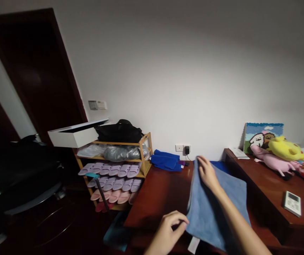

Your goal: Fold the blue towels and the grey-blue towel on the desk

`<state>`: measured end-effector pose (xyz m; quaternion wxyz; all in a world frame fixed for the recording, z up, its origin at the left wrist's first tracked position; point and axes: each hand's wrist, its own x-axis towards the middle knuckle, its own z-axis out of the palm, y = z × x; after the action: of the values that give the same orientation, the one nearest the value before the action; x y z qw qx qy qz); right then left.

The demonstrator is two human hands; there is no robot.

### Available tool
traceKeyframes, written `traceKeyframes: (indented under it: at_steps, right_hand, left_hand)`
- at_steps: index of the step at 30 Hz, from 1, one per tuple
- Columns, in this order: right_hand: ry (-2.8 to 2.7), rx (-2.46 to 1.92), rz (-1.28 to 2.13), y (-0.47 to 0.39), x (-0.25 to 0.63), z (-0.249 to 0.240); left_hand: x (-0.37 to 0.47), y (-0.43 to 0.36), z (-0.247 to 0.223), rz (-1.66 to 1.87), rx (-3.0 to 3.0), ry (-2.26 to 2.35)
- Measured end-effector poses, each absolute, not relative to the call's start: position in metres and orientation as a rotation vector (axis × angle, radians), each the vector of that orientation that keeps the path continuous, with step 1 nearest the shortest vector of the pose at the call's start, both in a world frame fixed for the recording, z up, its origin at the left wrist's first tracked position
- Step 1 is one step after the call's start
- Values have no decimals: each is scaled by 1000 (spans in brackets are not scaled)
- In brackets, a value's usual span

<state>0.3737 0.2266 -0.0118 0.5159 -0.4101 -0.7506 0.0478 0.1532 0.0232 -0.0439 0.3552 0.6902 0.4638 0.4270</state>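
Observation:
A grey-blue towel (226, 187), folded into a flat rectangle with a white tag (193, 244) at its near edge, lies on the low dark-red table (157, 198). My left hand (169, 228) has thumb and fingertips closed at the towel's near left corner. Reaching across the cloth, my right hand (207, 173) grips its far left corner, which looks slightly raised. Behind the towel, part of a bright blue cloth (219, 165) shows. Another folded bright blue cloth (165, 160) rests at the table's back left, apart from both hands.
To the left stands a wooden shoe rack (145, 156) with several slippers, a black bag (120, 131) and a white box (72, 137). A higher cabinet (263, 187) at right bears plush toys (287, 150) and a white device (292, 203). A black plug (186, 150) sits in the wall.

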Motion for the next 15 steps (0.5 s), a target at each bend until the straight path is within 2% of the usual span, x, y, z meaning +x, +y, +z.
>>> traceKeyframes:
  at_steps: [4, 7, 12, 15]
  right_hand:
    - [-2116, -991, 395, 270, 262, -63]
    - [-2252, -1101, 506, 253, 221, -123]
    - [-2226, -1512, 417, 177, 275, -243]
    - [-2207, -1751, 345, 145, 326, -291]
  left_hand:
    - [90, 69, -129, 1312, 1393, 1418]
    - [38, 91, -187, 1251, 1281, 1745]
    - [-15, 93, -245, 961, 1274, 2098]
    - [-20, 89, -260, 891, 1315, 2131]
